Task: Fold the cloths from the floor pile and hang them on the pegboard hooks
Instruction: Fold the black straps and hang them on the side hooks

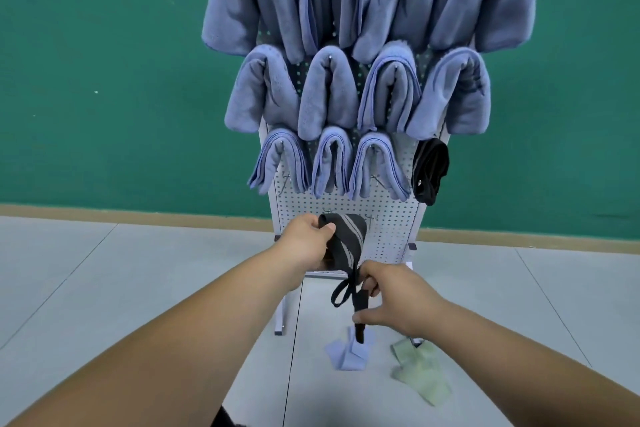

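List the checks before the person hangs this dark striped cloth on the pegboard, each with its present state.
1. Left hand grip on the dark striped cloth: ok, fingers curled round its top.
2. Right hand pinches its dangling tail: ok.
3. Cloth folded compact: not ok, loop and tail hang loose.
4. Free hook on the pegboard behind it: cannot tell.
5. Floor pile finished: not ok, blue cloth and green cloth lie there.

Hung towels [329, 94] were blue-grey; the pegboard [388, 218] white; the wall [104, 80] green. The held strap [346, 243] was black with grey stripes. Floor cloths were blue [346, 355] and pale green [420, 374].
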### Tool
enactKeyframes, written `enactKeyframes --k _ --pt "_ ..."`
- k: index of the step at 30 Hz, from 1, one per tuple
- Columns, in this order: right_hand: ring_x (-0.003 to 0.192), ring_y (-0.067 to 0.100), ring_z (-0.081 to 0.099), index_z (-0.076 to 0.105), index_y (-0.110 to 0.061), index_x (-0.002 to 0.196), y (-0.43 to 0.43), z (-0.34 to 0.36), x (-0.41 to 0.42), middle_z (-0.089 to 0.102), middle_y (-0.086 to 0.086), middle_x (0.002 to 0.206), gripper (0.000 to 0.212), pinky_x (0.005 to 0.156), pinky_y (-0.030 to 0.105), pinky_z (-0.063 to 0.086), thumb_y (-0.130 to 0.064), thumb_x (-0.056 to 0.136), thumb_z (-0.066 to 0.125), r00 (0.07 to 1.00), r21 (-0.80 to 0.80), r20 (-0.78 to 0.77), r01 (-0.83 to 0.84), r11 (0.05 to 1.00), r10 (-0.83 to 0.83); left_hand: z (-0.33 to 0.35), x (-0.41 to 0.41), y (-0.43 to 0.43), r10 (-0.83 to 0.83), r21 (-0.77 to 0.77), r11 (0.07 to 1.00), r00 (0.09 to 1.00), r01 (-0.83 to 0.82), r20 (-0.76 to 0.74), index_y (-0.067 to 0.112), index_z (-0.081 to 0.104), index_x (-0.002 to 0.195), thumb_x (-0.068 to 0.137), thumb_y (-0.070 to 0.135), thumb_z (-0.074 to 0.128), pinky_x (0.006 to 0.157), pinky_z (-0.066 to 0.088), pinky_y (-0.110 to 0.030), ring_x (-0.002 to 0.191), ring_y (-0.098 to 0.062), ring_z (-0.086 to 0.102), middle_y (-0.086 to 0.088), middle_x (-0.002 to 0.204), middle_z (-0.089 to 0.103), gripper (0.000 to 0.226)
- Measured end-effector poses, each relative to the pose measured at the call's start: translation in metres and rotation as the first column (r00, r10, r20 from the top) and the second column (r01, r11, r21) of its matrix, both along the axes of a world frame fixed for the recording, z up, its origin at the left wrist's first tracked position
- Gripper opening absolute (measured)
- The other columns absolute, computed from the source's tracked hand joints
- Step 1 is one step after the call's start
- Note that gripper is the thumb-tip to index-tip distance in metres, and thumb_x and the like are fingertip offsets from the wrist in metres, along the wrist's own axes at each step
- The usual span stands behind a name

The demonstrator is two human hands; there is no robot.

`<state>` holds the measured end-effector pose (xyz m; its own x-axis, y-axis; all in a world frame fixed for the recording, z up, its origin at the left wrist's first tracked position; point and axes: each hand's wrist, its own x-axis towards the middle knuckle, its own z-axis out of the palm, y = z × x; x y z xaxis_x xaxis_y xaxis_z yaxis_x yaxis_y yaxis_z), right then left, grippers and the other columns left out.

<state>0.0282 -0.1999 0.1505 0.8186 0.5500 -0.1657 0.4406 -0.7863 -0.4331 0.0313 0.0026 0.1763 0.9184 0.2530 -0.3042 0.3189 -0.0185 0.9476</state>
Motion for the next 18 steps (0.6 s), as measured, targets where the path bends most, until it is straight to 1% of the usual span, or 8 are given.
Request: enactKeyframes --k 3,6,8,10,12,14,16,18 --pt "0.088 0.007 0.065 0.065 -0.038 0.089 0.000 -0.011 0.005 0.070 -0.017 0.089 0.024 0.082 0.032 0.058 -0.039 0.078 0.086 1.000 -0.010 -0.014 -0.008 1.000 0.007 -0.009 0.005 0.001 0.049 -0.040 0.998 0.998 -0.050 -0.044 0.012 0.054 0.093 0.102 0.023 0.065 0.083 0.063 -0.060 0.092 -0.043 0.073 -0.027 0.101 0.073 0.018" --pt "0.085 0.009 0.063 0.067 -0.036 0.084 -0.006 -0.014 0.014 0.068 -0.016 0.085 0.016 0.078 0.029 0.056 -0.031 0.079 0.082 0.999 -0.073 -0.025 0.021 0.997 -0.022 -0.015 0.011 0.007 -0.029 0.243 0.969 0.999 0.034 -0.022 0.015 0.058 0.097 0.102 0.025 0.064 0.087 0.062 -0.053 0.097 -0.041 0.073 -0.020 0.103 0.075 0.013" --pt "0.082 0.010 0.063 0.071 -0.031 0.085 -0.013 -0.010 0.026 0.069 -0.015 0.083 0.014 0.073 0.026 0.054 -0.028 0.077 0.083 0.995 -0.061 -0.021 0.098 0.993 -0.099 -0.018 0.013 0.014 -0.125 0.555 0.821 0.991 0.132 -0.051 0.019 0.058 0.107 0.104 0.026 0.061 0.083 0.058 -0.041 0.095 -0.036 0.069 -0.008 0.101 0.072 0.008" --pt "0.077 0.010 0.064 0.073 -0.028 0.082 -0.024 -0.004 0.039 0.071 -0.013 0.080 0.013 0.063 0.022 0.049 -0.023 0.077 0.084 0.976 -0.016 -0.041 0.216 0.976 -0.216 -0.023 0.016 0.022 -0.164 0.737 0.650 0.981 0.186 -0.103 0.019 0.059 0.109 0.104 0.023 0.057 0.077 0.055 -0.038 0.091 -0.033 0.066 -0.007 0.099 0.069 0.007" --pt "0.071 0.011 0.066 0.074 -0.026 0.080 -0.036 0.000 0.050 0.071 -0.011 0.076 0.014 0.060 0.023 0.050 -0.018 0.076 0.085 0.944 0.009 -0.070 0.324 0.946 -0.322 -0.024 0.016 0.025 -0.170 0.821 0.527 0.974 0.219 -0.150 0.020 0.058 0.107 0.103 0.019 0.055 0.074 0.055 -0.040 0.087 -0.033 0.063 -0.007 0.095 0.067 0.005" --pt "0.071 0.019 0.070 0.074 -0.022 0.079 -0.047 0.001 0.058 0.071 -0.007 0.070 0.013 0.066 0.031 0.058 -0.013 0.075 0.083 0.914 0.010 -0.077 0.400 0.917 -0.398 -0.027 0.017 0.028 -0.158 0.868 0.425 0.965 0.257 -0.209 0.020 0.056 0.104 0.101 0.015 0.054 0.071 0.055 -0.041 0.083 -0.031 0.061 -0.005 0.090 0.063 0.007" --pt "0.070 0.022 0.070 0.075 -0.020 0.076 -0.055 0.003 0.062 0.072 -0.004 0.066 0.012 0.067 0.035 0.059 -0.009 0.075 0.079 0.892 0.013 -0.072 0.448 0.894 -0.446 -0.027 0.016 0.032 -0.134 0.880 0.349 0.946 0.323 -0.294 0.020 0.054 0.103 0.099 0.013 0.055 0.065 0.052 -0.038 0.080 -0.027 0.059 -0.004 0.091 0.060 0.009" --pt "0.065 0.021 0.067 0.076 -0.021 0.074 -0.060 0.005 0.065 0.071 -0.004 0.063 0.014 0.059 0.031 0.055 -0.007 0.076 0.078 0.876 0.058 -0.089 0.480 0.875 -0.474 -0.028 0.017 0.035 -0.142 0.860 0.325 0.919 0.394 -0.367 0.020 0.054 0.104 0.098 0.017 0.058 0.073 0.055 -0.040 0.088 -0.028 0.061 -0.005 0.101 0.061 0.008"
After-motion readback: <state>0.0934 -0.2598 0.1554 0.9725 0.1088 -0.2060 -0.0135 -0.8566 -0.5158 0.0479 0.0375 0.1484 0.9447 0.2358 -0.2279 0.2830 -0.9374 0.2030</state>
